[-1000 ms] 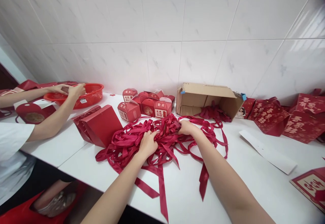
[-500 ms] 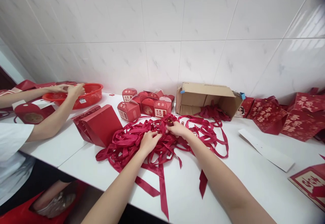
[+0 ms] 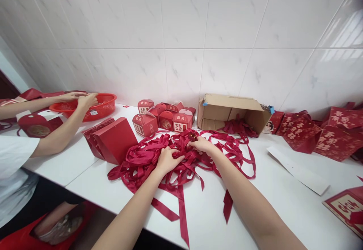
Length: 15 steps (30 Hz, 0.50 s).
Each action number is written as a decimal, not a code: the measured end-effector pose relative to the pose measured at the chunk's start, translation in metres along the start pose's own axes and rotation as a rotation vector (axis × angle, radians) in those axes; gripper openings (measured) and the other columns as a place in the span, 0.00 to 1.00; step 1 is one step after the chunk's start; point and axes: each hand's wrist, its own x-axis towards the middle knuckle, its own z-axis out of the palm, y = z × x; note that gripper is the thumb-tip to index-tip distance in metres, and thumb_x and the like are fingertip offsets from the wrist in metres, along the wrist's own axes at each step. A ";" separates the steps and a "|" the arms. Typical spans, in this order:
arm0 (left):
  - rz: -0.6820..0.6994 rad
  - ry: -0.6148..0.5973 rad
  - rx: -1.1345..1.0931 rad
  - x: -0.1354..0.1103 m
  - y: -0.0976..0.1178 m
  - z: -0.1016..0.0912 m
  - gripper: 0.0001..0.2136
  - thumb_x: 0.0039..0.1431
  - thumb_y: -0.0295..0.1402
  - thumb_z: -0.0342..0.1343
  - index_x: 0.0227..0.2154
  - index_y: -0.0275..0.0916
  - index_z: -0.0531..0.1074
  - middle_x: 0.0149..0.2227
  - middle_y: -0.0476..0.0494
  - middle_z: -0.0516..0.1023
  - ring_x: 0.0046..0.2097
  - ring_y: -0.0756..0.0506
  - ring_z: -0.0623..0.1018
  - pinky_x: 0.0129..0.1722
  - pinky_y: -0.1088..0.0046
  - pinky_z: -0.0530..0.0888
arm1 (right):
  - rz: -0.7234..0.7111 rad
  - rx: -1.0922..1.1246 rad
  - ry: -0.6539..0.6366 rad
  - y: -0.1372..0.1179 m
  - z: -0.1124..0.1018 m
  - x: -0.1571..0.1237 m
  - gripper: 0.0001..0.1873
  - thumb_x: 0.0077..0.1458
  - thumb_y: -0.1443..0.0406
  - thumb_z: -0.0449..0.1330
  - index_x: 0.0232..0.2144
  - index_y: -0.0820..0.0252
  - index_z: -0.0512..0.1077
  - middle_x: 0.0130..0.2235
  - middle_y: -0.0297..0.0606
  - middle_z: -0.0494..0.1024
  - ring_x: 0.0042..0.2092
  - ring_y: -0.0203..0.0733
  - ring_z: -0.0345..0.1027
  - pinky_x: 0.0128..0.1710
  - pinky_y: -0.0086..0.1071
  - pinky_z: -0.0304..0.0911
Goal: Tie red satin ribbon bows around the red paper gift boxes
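Note:
A tangled heap of dark-red satin ribbons (image 3: pixel 147 153) lies on the white table in front of me. My left hand (image 3: pixel 168 160) rests on the middle of the heap, thumb stretched apart from the fingers, whose tips are partly lost among the loops. At the heap's back right, my right hand (image 3: pixel 203 145) is closed in a pinch on red ribbon. A small shiny dark-red piece (image 3: pixel 193 135) with golden glints shows at its fingertips; I cannot make out its kind. Loose ribbon ends hang toward the front edge of the table.
Behind the heap stand small red gift boxes (image 3: pixel 145 124) and a cardboard box (image 3: pixel 218 101) on its side with ribbon inside. Red bags (image 3: pixel 112 140) stand left, more boxes (image 3: pixel 300 131) right, near a white paper strip (image 3: pixel 297 170). A co-worker's hands are over a red basket (image 3: pixel 106 108).
My left thumb has moved away from the fingers, over the ribbons. My right hand stays at nearly the same spot, still pinching. The view has shifted slightly.

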 end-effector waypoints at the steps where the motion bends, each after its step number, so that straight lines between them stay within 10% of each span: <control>1: -0.005 -0.003 -0.036 0.000 0.000 0.000 0.10 0.38 0.38 0.64 0.26 0.42 0.79 0.31 0.43 0.75 0.42 0.38 0.72 0.47 0.60 0.67 | 0.002 0.008 0.011 0.000 -0.001 0.000 0.07 0.51 0.65 0.58 0.25 0.64 0.71 0.12 0.24 0.56 0.14 0.28 0.47 0.14 0.24 0.47; 15: -0.164 -0.034 -0.633 -0.002 0.014 -0.008 0.22 0.38 0.42 0.65 0.36 0.33 0.75 0.35 0.39 0.80 0.37 0.41 0.79 0.41 0.64 0.74 | -0.154 0.324 0.066 -0.011 0.001 -0.011 0.13 0.45 0.59 0.63 0.27 0.61 0.67 0.15 0.22 0.53 0.17 0.26 0.41 0.15 0.23 0.43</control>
